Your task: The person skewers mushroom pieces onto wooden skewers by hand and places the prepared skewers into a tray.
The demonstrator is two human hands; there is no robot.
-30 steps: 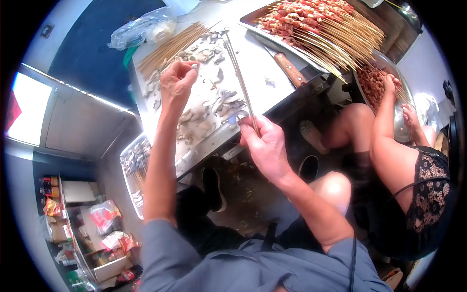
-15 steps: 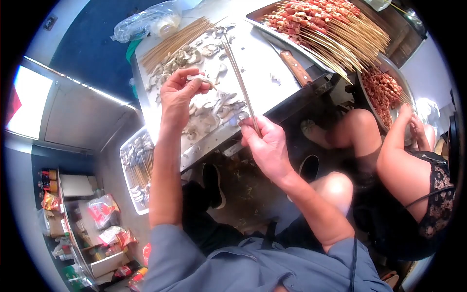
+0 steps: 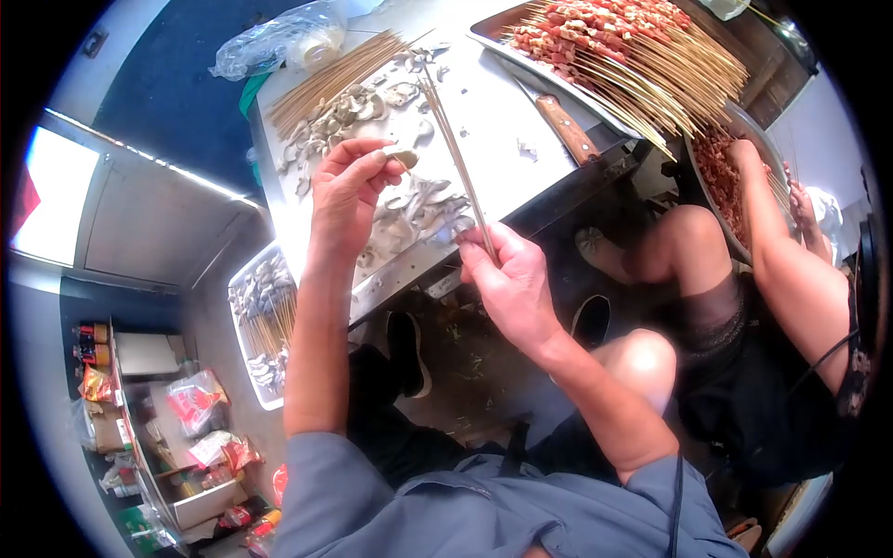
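There's your left hand (image 3: 344, 191) pinching a pale mushroom piece (image 3: 402, 158) above the white table (image 3: 495, 121), your right hand (image 3: 510, 281) gripping thin skewers (image 3: 459, 166) beside it.

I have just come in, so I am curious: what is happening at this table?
A person is handling food at the table. The left hand pinches a pale piece, apparently mushroom; the right hand grips a few thin sticks that slant over the table. More loose pieces lie there, near a bundle of sticks. To the right, a co-worker's hand is at a bowl of meat, and meat skewers are piled nearby.
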